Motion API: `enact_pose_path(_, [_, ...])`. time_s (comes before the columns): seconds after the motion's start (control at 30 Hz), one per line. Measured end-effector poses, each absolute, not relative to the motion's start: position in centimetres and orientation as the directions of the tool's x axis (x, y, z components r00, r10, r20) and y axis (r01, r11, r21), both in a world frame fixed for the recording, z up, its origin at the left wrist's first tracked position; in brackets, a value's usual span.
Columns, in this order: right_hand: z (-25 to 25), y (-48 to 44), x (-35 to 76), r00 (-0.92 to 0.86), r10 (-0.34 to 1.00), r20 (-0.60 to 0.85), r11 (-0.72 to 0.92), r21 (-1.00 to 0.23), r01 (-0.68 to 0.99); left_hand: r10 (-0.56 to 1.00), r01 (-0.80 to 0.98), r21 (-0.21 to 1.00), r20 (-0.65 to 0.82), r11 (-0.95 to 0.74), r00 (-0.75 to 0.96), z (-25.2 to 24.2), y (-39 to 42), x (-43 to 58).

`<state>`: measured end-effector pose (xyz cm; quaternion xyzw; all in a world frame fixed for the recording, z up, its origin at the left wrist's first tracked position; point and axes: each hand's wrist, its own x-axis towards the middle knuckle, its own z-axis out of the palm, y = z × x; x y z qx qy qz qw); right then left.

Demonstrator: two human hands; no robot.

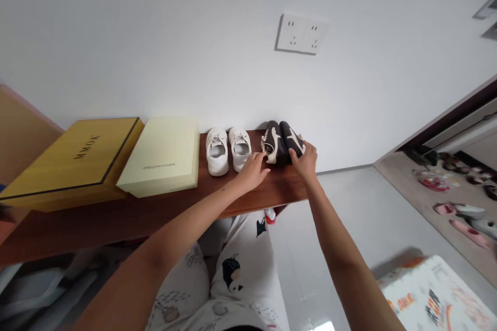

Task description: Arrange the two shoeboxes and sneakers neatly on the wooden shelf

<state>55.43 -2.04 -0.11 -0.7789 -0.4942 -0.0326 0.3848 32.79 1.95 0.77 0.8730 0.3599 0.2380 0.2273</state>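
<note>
My left hand [252, 171] reaches across the brown wooden shelf [116, 222], its fingertips at the front of a dark brown shoe [273, 142] with cream trim. My right hand [305, 161] wraps the front of the second dark shoe [291, 138], which lies against the first. Both dark shoes sit at the wall side of the shelf. Just left of them stands a pair of white sneakers [228, 149], close to my left hand's fingers. A yellow box [73, 163] and a pale green box [161, 155] lie further left.
A white double wall socket [301, 33] is above the shelf. My knees in patterned white trousers [240, 269] are below it. Several shoes [450, 201] lie on a mat through the doorway at right, and a printed foam mat [435, 295] lies at lower right.
</note>
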Motion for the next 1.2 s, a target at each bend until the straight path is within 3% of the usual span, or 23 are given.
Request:
enact_pose_path(0.07, [-0.6, -2.3, 58.4, 0.646, 0.710, 0.281, -0.347, -0.658, 0.668, 0.796, 0.519, 0.673, 0.178, -0.527, 0.579, -0.3, 1.9, 36.0])
enact_pose_path(0.17, [-1.4, -2.3, 60.8, 0.574, 0.816, 0.072, -0.309, -0.784, 0.538, 0.900, 0.558, 0.765, 0.064, -0.322, 0.431, -1.6, 2.6, 40.1])
enact_pose_path(0.3, [-1.9, -1.9, 61.5, 0.412, 0.907, 0.091, -0.141, -0.855, 0.499, 0.933, 0.555, 0.814, -0.046, -0.172, 0.357, -2.2, 4.3, 42.1])
enact_pose_path(0.4, [-1.5, -1.3, 61.7, 0.356, 0.925, 0.136, -0.082, -0.841, 0.535, 0.914, 0.586, 0.776, -0.029, -0.234, 0.404, -1.8, 5.2, 41.5])
enact_pose_path(0.47, [-0.9, -1.0, 61.8, 0.320, 0.936, 0.145, -0.101, -0.761, 0.640, 0.890, 0.615, 0.718, 0.016, -0.328, 0.456, -1.1, 5.4, 41.1])
enact_pose_path(0.6, [0.6, -0.6, 61.5, 0.246, 0.959, 0.143, -0.165, -0.422, 0.892, 0.842, 0.702, 0.556, -0.005, -0.446, 0.539, 0.9, 5.2, 41.3])
enact_pose_path(0.77, [1.8, 0.0, 60.2, 0.133, 0.986, 0.097, -0.122, -0.111, 0.986, 0.799, 0.746, 0.396, -0.048, -0.536, 0.599, 2.7, 5.2, 42.2])
enact_pose_path(1.2, [2.1, 1.0, 59.1, 0.097, 0.995, 0.036, -0.098, 0.029, 0.995, 0.772, 0.748, 0.340, -0.092, -0.569, 0.629, 2.5, 5.9, 43.3])
